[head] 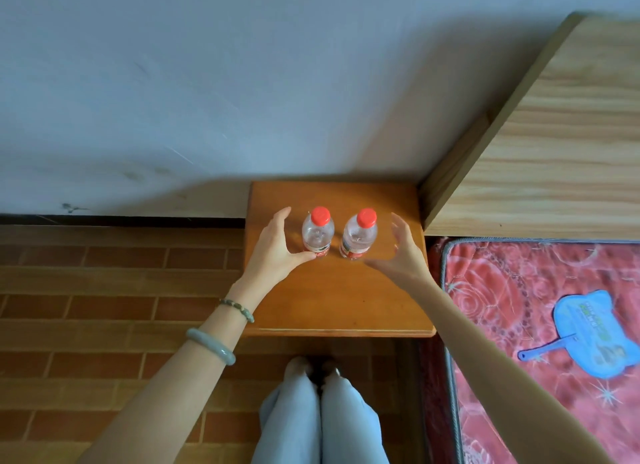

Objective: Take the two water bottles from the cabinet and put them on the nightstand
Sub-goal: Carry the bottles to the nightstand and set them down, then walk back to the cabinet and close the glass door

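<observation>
Two clear water bottles with red caps stand upright side by side on the brown wooden nightstand (339, 297). The left bottle (318, 233) has my left hand (277, 249) just beside it on the left, fingers spread, thumb tip touching or nearly touching its base. The right bottle (358, 235) has my right hand (403, 252) a little to its right, open, fingers curved and apart from it. Neither hand grips a bottle.
A bed with a red patterned mattress (540, 311) and a light wood headboard (554, 134) adjoins the nightstand on the right. A blue hand fan (585, 335) lies on the mattress. A grey wall is behind, brick-pattern floor to the left, my legs below.
</observation>
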Tool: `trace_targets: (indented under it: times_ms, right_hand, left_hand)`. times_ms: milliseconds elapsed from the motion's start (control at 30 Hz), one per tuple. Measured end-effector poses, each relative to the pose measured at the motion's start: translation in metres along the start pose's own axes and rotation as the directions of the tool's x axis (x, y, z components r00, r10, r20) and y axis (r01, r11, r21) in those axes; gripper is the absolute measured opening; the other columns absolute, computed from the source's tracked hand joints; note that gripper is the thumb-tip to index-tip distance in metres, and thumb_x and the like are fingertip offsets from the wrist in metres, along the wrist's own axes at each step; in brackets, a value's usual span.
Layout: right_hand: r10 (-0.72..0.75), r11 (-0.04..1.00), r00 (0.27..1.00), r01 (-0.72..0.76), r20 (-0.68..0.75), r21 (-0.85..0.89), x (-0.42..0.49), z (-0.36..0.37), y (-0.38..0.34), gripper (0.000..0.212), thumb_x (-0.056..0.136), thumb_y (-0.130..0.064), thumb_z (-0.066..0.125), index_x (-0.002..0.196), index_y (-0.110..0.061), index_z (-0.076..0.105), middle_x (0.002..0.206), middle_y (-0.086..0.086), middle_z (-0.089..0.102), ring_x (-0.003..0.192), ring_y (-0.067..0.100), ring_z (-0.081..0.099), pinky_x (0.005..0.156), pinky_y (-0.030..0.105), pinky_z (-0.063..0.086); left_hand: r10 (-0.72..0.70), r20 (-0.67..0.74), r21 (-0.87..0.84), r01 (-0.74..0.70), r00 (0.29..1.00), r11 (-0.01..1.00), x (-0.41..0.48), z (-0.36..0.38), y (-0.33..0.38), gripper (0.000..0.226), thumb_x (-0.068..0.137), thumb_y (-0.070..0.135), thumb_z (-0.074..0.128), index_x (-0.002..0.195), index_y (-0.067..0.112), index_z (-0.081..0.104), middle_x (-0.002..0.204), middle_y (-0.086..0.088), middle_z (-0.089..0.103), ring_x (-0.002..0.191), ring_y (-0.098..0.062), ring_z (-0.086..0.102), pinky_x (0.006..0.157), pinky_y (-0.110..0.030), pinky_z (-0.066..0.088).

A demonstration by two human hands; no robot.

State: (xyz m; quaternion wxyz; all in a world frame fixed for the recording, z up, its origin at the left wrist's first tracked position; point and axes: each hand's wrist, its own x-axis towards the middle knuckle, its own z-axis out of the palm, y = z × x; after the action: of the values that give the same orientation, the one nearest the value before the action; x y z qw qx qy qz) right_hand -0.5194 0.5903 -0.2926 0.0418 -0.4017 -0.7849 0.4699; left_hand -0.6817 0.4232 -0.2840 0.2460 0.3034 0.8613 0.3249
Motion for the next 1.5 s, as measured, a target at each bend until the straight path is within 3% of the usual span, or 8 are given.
trace_targets:
  times_ms: [267, 500, 767, 867, 1100, 1233, 1333, 1500]
  right_hand:
    - [-0.211, 0.950, 0.975, 0.221, 0.070, -0.220, -0.069, -0.081, -0.131, 0.098, 0.069, -0.030, 0.079, 0.145, -0.020, 0.017, 0.151, 0.004, 0.028, 0.137, 0.020, 0.025, 0.105, 0.035, 0.028]
    - [-0.499, 0.690, 0.860, 0.466, 0.103, -0.554, -0.115, -0.128, -0.235, 0.090, 0.075, -0.036, 0.073, 0.145, -0.016, 0.020, 0.150, 0.013, 0.028, 0.139, 0.028, 0.022, 0.110, 0.044, 0.028]
    - [-0.655, 0.399, 0.710, 0.616, 0.259, -0.679, -0.146, -0.095, -0.315, 0.093, 0.080, -0.047, 0.066, 0.147, -0.020, 0.008, 0.154, 0.014, 0.015, 0.141, 0.032, 0.014, 0.112, 0.045, 0.014]
    - [-0.683, 0.335, 0.628, 0.724, 0.373, -0.604, -0.158, -0.067, -0.338, 0.091, 0.084, -0.045, 0.061, 0.147, -0.021, 0.001, 0.156, 0.013, 0.008, 0.142, 0.029, 0.005, 0.114, 0.043, 0.008]
    - [-0.689, 0.116, 0.343, 0.922, 0.638, -0.370, -0.201, 0.003, -0.384, 0.088, 0.087, -0.052, 0.051, 0.146, -0.026, -0.008, 0.157, 0.007, -0.002, 0.143, 0.024, -0.003, 0.116, 0.043, 0.005]
    - [-0.690, -0.029, 0.122, 0.980, 0.713, -0.196, -0.243, 0.042, -0.404, 0.085, 0.085, -0.062, 0.042, 0.147, -0.024, -0.003, 0.157, 0.007, 0.002, 0.142, 0.025, 0.002, 0.115, 0.043, 0.005]
    - [-0.686, -0.153, -0.080, 0.988, 0.723, -0.036, -0.284, 0.074, -0.412, 0.083, 0.081, -0.069, 0.037, 0.145, -0.019, 0.017, 0.152, 0.010, 0.025, 0.139, 0.030, 0.021, 0.112, 0.051, 0.021]
    - [-0.579, -0.326, -0.384, 0.918, 0.719, 0.228, -0.366, 0.130, -0.410, 0.085, 0.078, -0.061, 0.059, 0.142, -0.024, 0.019, 0.150, 0.007, 0.030, 0.138, 0.026, 0.024, 0.112, 0.048, 0.020]
  left_hand:
    - [0.181, -0.087, 0.196, -0.161, 0.980, 0.967, -0.059, -0.099, 0.105, 0.088, 0.075, 0.036, 0.074, 0.143, 0.007, 0.027, 0.147, -0.013, 0.036, 0.135, -0.024, 0.033, 0.108, -0.033, 0.027]
    - [0.369, -0.209, 0.555, -0.201, 0.906, 0.807, -0.105, -0.172, 0.165, 0.089, 0.071, 0.046, 0.074, 0.137, 0.002, 0.034, 0.141, -0.021, 0.042, 0.130, -0.037, 0.039, 0.106, -0.048, 0.031]
    - [0.308, -0.431, 0.657, 0.061, 0.848, 0.751, -0.169, -0.228, 0.171, 0.091, 0.067, 0.054, 0.073, 0.134, 0.001, 0.042, 0.137, -0.021, 0.048, 0.128, -0.038, 0.043, 0.104, -0.053, 0.034]
    - [0.181, -0.521, 0.640, 0.242, 0.834, 0.729, -0.205, -0.244, 0.156, 0.092, 0.071, 0.059, 0.067, 0.139, 0.006, 0.036, 0.144, -0.017, 0.041, 0.134, -0.033, 0.035, 0.110, -0.047, 0.019]
    - [-0.126, -0.729, 0.427, 0.591, 0.673, 0.685, -0.307, -0.264, 0.119, 0.094, 0.081, 0.062, 0.051, 0.148, 0.013, 0.009, 0.156, -0.008, 0.012, 0.143, -0.024, 0.007, 0.115, -0.041, 0.004]
    - [-0.244, -0.829, 0.254, 0.728, 0.503, 0.637, -0.376, -0.260, 0.111, 0.090, 0.083, 0.058, 0.050, 0.148, 0.012, 0.007, 0.156, -0.008, 0.011, 0.144, -0.023, 0.005, 0.113, -0.038, -0.001]
    - [-0.356, -0.866, 0.125, 0.841, 0.351, 0.526, -0.425, -0.248, 0.103, 0.089, 0.081, 0.056, 0.054, 0.147, 0.011, 0.014, 0.155, -0.009, 0.019, 0.143, -0.025, 0.011, 0.111, -0.040, -0.001]
    - [-0.466, -0.884, -0.111, 0.945, 0.048, 0.309, -0.509, -0.225, 0.102, 0.087, 0.088, 0.057, 0.044, 0.147, 0.013, 0.000, 0.157, -0.008, 0.009, 0.144, -0.024, 0.002, 0.112, -0.039, -0.006]
